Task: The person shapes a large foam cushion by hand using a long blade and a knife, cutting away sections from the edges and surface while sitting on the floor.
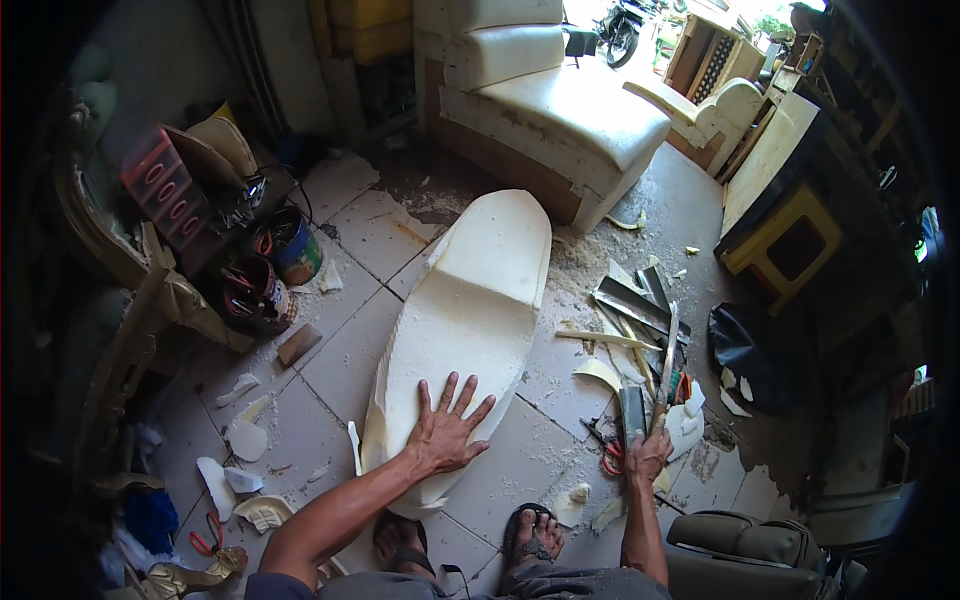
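Head view: the cream foam seat block (455, 345) lies lengthwise on the tiled floor (345, 345), in front of the person and slightly left of the two sandalled feet, its lower end just beside them. It could slide or swivel, I judge, because the tiles are strewn with crumbs and only one palm bears on it; a hard push with that palm might also dent the soft surface. On the other side, the long slim tool (669, 360) lies among metal strips (638, 306), foam offcuts (598, 374) and red-handled pliers (612, 460), so lifting it carelessly could snag or drag its neighbours, or nick knuckles on a metal edge. The left hand (447, 432) is flat on the foam's lower half, its fingers spread wide, pressing or resting and grasping nothing. The right hand (650, 455) has its fingers curled closely around the tool's near end; whether that end is a handle I cannot tell.
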Available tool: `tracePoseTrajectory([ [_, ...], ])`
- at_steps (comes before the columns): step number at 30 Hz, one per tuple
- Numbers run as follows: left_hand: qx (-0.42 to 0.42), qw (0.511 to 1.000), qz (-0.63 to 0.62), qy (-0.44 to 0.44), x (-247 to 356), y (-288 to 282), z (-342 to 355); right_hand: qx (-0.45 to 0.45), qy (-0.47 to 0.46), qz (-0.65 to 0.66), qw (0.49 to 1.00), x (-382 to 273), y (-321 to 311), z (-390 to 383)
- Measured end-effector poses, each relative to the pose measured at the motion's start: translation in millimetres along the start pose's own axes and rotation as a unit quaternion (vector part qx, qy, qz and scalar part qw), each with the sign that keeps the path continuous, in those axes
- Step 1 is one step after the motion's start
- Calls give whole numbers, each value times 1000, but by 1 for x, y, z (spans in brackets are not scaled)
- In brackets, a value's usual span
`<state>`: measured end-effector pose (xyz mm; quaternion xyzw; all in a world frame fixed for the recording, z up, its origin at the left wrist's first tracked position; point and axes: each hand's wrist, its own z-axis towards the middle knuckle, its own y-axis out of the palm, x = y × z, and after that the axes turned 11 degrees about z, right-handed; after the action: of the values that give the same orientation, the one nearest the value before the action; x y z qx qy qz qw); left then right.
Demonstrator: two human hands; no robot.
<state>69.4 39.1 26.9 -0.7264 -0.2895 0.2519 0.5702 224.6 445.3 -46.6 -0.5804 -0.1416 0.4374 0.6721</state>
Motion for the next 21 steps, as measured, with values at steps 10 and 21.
tracePoseTrajectory([
  [10,-7,996,10,87,-143,5,-48,-89,107,111,984,27,-1,-26],
  [21,142,983,26,-115,-43,27,4,-155,108,-44,981,52,-31,-97],
])
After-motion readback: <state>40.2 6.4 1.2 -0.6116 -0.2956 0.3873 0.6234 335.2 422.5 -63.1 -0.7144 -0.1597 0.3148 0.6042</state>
